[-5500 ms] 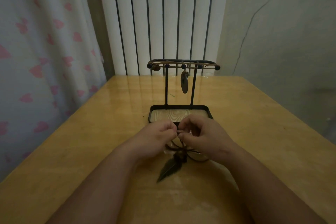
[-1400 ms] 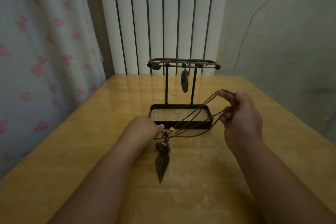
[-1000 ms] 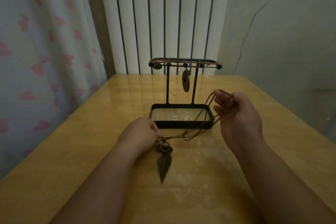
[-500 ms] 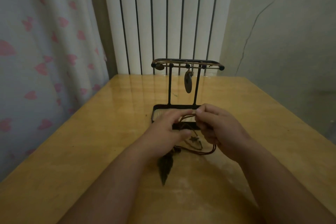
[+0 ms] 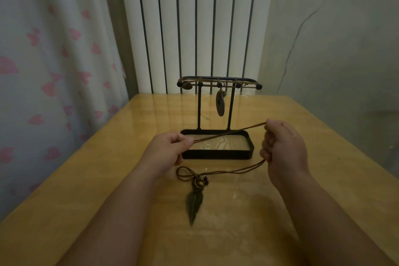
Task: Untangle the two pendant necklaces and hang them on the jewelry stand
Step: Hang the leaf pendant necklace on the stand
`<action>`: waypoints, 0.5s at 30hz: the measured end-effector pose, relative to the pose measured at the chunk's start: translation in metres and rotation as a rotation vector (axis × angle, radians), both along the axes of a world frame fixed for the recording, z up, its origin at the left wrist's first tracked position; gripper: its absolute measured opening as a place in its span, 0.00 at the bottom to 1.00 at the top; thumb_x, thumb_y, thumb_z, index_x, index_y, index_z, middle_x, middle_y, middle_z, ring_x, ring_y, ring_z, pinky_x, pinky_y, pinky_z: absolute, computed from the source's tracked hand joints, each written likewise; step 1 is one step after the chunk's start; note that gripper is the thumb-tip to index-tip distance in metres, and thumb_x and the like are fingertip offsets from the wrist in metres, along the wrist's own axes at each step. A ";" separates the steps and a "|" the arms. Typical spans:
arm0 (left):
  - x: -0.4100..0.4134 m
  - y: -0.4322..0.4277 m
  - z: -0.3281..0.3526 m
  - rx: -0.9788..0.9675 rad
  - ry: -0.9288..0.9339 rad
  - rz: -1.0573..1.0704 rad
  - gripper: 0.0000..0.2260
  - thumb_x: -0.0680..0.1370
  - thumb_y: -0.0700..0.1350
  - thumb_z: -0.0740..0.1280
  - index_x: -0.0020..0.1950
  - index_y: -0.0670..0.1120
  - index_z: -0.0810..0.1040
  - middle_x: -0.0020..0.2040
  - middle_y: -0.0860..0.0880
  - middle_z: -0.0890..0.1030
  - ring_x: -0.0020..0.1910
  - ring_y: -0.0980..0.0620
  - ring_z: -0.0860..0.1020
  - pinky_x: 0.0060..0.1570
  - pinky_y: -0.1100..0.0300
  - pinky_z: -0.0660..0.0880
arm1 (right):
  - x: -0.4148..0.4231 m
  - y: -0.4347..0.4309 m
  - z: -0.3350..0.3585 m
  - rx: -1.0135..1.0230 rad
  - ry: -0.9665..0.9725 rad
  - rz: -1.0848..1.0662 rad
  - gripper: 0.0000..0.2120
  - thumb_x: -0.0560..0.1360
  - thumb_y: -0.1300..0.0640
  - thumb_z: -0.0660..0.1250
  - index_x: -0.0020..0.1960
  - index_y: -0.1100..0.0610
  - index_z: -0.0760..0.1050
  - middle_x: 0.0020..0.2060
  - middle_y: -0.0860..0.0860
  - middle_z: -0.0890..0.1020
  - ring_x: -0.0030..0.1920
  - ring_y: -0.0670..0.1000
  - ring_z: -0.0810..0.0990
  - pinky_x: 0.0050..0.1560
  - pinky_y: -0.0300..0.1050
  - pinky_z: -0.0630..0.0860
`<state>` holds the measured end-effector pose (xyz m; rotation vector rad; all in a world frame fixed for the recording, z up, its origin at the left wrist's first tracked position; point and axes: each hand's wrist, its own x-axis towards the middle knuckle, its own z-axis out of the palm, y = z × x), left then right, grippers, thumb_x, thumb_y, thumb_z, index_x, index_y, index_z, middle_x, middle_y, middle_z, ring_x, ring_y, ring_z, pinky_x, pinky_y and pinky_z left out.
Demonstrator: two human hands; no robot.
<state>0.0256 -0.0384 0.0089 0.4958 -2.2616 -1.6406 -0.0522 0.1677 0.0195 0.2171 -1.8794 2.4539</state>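
A black jewelry stand [image 5: 218,154] with a tray base stands mid-table; an oval pendant necklace [image 5: 220,103] hangs from its top bar. A second necklace lies in front of it: a dark leaf pendant [image 5: 194,203] with beads flat on the table, and a brown cord [image 5: 228,134]. My left hand [image 5: 166,151] pinches one end of a taut cord stretch. My right hand [image 5: 282,147] grips the other end higher up, above the tray's right side. From my right hand the rest of the cord droops down to the pendant.
The wooden table [image 5: 86,190] runs back to a white radiator [image 5: 194,28]. A curtain [image 5: 43,71] with pink hearts hangs along the left edge. A grey wall stands at the right.
My hands were together over the tray half a second ago. They have drawn apart, the right one going right and up, stretching the cord tight between them.
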 end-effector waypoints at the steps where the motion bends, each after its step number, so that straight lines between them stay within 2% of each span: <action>1: -0.001 -0.005 -0.001 0.031 -0.041 -0.004 0.06 0.79 0.46 0.68 0.45 0.46 0.83 0.31 0.49 0.76 0.32 0.50 0.73 0.38 0.56 0.74 | 0.000 0.000 0.000 0.008 -0.013 -0.032 0.09 0.80 0.57 0.61 0.41 0.56 0.73 0.28 0.49 0.67 0.28 0.47 0.62 0.30 0.44 0.60; 4: -0.002 -0.011 -0.004 0.147 -0.061 -0.012 0.06 0.79 0.40 0.67 0.45 0.44 0.83 0.32 0.48 0.75 0.32 0.51 0.72 0.36 0.56 0.73 | -0.003 -0.001 -0.003 0.156 -0.013 -0.068 0.09 0.78 0.57 0.62 0.40 0.57 0.74 0.30 0.51 0.69 0.31 0.50 0.66 0.31 0.47 0.64; 6: -0.002 -0.008 -0.005 0.112 -0.006 -0.005 0.06 0.79 0.39 0.67 0.46 0.46 0.82 0.35 0.47 0.76 0.34 0.50 0.74 0.39 0.55 0.75 | -0.006 -0.003 -0.009 0.487 0.061 -0.029 0.09 0.76 0.55 0.63 0.41 0.57 0.76 0.34 0.51 0.75 0.35 0.52 0.72 0.35 0.51 0.73; 8: -0.001 -0.001 -0.003 0.037 0.060 -0.001 0.06 0.79 0.41 0.67 0.47 0.49 0.83 0.37 0.47 0.79 0.36 0.51 0.76 0.42 0.55 0.78 | -0.005 -0.006 -0.015 0.921 0.181 0.000 0.10 0.74 0.48 0.65 0.50 0.52 0.78 0.44 0.48 0.79 0.45 0.50 0.77 0.49 0.54 0.79; 9: 0.000 0.003 -0.002 -0.009 0.082 0.000 0.06 0.78 0.42 0.68 0.47 0.51 0.83 0.37 0.48 0.80 0.36 0.52 0.76 0.42 0.56 0.78 | -0.003 -0.009 -0.017 1.027 0.252 0.003 0.15 0.73 0.45 0.65 0.57 0.50 0.76 0.50 0.45 0.77 0.52 0.49 0.76 0.54 0.53 0.77; 12: 0.002 0.010 -0.002 -0.131 0.105 -0.012 0.05 0.77 0.44 0.70 0.47 0.55 0.83 0.38 0.50 0.81 0.37 0.53 0.78 0.42 0.56 0.79 | 0.011 -0.023 -0.017 0.900 0.369 0.168 0.26 0.73 0.45 0.69 0.70 0.44 0.67 0.58 0.40 0.70 0.61 0.44 0.70 0.61 0.47 0.74; 14: 0.002 0.013 -0.002 -0.139 0.115 -0.050 0.06 0.77 0.44 0.70 0.46 0.56 0.83 0.41 0.50 0.83 0.39 0.52 0.80 0.43 0.56 0.79 | 0.022 -0.039 -0.023 0.806 0.305 0.384 0.27 0.75 0.47 0.69 0.71 0.41 0.64 0.60 0.36 0.71 0.62 0.41 0.71 0.61 0.45 0.74; 15: 0.002 0.015 -0.002 -0.132 0.121 -0.071 0.06 0.77 0.44 0.70 0.46 0.56 0.83 0.42 0.51 0.83 0.40 0.53 0.81 0.43 0.56 0.79 | 0.026 -0.046 -0.028 0.794 0.282 0.456 0.24 0.76 0.47 0.68 0.70 0.40 0.66 0.59 0.35 0.74 0.60 0.40 0.73 0.61 0.45 0.75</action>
